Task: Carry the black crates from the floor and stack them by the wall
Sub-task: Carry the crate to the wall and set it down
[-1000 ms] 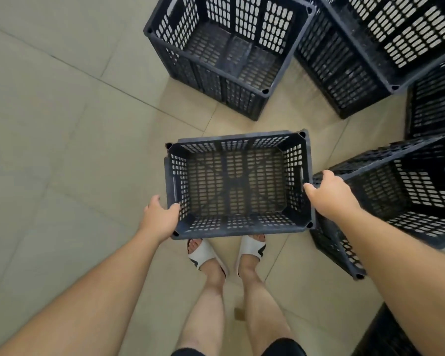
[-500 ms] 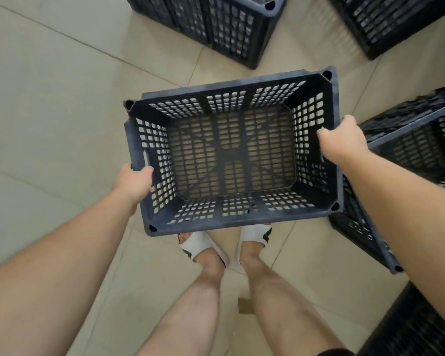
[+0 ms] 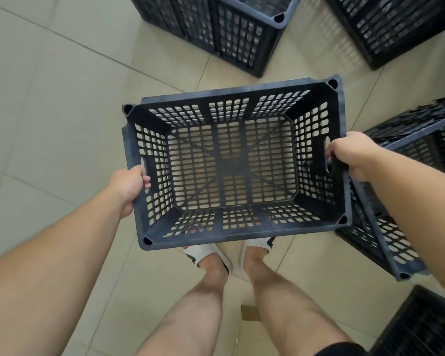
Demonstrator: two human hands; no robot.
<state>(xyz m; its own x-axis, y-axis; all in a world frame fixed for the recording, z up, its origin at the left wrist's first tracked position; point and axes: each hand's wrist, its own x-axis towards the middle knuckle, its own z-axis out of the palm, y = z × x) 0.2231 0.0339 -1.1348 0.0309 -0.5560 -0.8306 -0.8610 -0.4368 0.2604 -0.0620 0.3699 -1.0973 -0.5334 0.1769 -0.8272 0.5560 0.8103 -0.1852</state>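
Note:
An empty black slotted crate [image 3: 231,237] hangs level in front of me above the tiled floor, open side up. My left hand [image 3: 129,186] grips its left end wall, fingers hooked through the handle slot. My right hand [image 3: 350,155] grips the right end wall at the other handle slot. My feet in white sandals [image 3: 206,253] show just below the crate's near rim.
More black crates stand on the beige floor: one at the top centre [image 3: 231,29], one at the top right [image 3: 385,27], one close on the right [image 3: 406,191] and one at the bottom right corner [image 3: 421,327]. Bare tiles stretch to the left.
The crate has come up off the floor between my two hands and now looks larger and nearer. The crates on the floor have slid toward the top of the view.

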